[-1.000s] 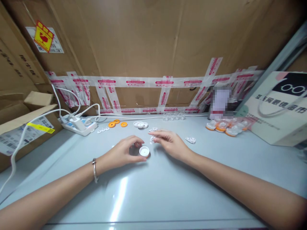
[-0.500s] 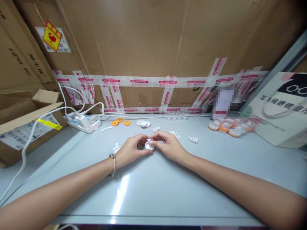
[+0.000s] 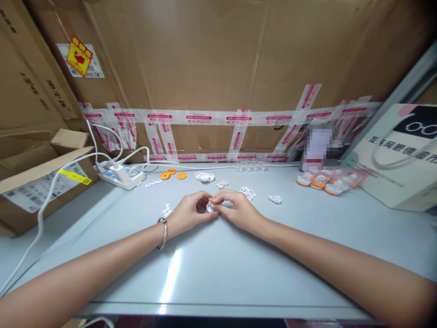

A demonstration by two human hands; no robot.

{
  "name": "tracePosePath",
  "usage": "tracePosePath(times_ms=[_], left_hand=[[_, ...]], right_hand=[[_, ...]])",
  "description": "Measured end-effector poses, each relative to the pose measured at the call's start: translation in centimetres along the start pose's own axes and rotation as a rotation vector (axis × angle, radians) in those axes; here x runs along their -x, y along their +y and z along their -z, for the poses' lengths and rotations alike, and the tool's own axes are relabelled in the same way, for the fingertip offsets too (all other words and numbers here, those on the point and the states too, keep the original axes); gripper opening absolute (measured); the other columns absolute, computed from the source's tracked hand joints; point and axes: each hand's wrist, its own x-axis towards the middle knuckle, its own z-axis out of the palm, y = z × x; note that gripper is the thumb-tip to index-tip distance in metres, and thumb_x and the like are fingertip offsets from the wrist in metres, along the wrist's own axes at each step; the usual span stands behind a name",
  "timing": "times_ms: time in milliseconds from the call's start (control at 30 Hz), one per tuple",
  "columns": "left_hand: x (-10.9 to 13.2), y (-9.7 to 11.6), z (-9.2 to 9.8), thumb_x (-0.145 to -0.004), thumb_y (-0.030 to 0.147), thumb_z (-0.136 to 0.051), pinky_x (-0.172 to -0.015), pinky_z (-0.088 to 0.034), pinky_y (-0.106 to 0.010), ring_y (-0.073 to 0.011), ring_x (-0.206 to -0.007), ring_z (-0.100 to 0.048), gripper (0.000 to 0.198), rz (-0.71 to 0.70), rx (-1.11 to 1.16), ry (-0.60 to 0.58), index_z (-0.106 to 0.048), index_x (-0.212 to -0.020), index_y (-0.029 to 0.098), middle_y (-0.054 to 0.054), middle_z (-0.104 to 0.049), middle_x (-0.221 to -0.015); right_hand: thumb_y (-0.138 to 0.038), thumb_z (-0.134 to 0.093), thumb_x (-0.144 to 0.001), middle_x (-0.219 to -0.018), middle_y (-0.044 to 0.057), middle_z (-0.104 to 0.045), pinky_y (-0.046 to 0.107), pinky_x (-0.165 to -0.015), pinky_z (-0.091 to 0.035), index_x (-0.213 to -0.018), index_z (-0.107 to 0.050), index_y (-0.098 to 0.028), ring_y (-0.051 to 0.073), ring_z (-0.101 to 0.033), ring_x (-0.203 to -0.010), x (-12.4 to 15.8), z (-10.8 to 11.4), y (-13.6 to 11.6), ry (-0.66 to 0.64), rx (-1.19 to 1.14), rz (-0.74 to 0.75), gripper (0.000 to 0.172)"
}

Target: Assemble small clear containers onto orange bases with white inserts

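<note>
A: From the head camera, where is the piece?

B: Just above the middle of the counter [image 3: 239,273]. The left hand [image 3: 187,213] pinches the small white cap [image 3: 211,208], fingers narrow around its rim. The right hand [image 3: 239,210] closes its fingertips on the same cap from the other side.

A: Advice?

B: I'd keep the cap level, rest both wrists on the counter, and press gently and squarely.

A: Any writing?

B: There's a red-and-yellow fragile sticker [image 3: 79,57]. The red print on the tape [image 3: 198,118] is too small to read. The white bag [image 3: 399,155] has Chinese characters and drawn spectacles.
</note>
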Motion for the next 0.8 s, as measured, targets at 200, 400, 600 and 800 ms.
tracePosePath(times_ms=[200, 400, 600, 800], left_hand=[[0.2, -0.1, -0.1, -0.072, 0.028, -0.063, -0.068, -0.043, -0.023, -0.0126, -0.073, -0.055, 0.027, -0.018, -0.007, 0.001, -0.059, -0.096, 0.017, -0.002, -0.064, -0.083], [0.4, 0.1, -0.2, -0.074, 0.027, -0.060, -0.066, -0.043, -0.022, -0.0120, -0.071, -0.054, 0.024, -0.043, -0.050, 0.000, -0.059, -0.096, 0.017, -0.001, -0.063, -0.081], [0.1, -0.1, -0.3, -0.068, 0.035, -0.067, -0.061, -0.040, -0.022, -0.0127, -0.068, -0.051, 0.030, -0.075, -0.119, -0.013, -0.059, -0.091, 0.016, 0.000, -0.059, -0.077], [0.2, -0.3, -0.2, -0.071, 0.032, -0.064, -0.064, -0.042, -0.023, -0.0131, -0.069, -0.052, 0.027, -0.042, -0.083, 0.003, -0.059, -0.092, 0.016, -0.002, -0.059, -0.081]], right_hand=[[-0.024, -0.063, -0.075, -0.081, 0.005, -0.066, 0.032, -0.078, -0.048, -0.073, -0.066, -0.018, 0.016, -0.062, -0.079, 0.2, -0.1, 0.3, 0.001, -0.005, 0.038, 0.007], [-0.020, -0.061, -0.074, -0.082, 0.004, -0.067, 0.032, -0.078, -0.048, -0.073, -0.066, -0.018, 0.016, -0.062, -0.079, 0.3, -0.1, 0.2, -0.003, 0.010, 0.040, 0.005], [-0.021, -0.063, -0.073, -0.080, 0.004, -0.068, 0.032, -0.077, -0.049, -0.072, -0.067, -0.018, 0.016, -0.063, -0.079, 0.5, 0.0, -0.3, -0.004, 0.021, -0.019, 0.005], [-0.030, -0.064, -0.073, -0.101, 0.005, -0.067, 0.032, -0.082, -0.048, -0.103, -0.066, -0.022, 0.016, -0.062, -0.087, -1.0, 2.6, -0.3, 0.025, 0.093, 0.044, 0.031]])
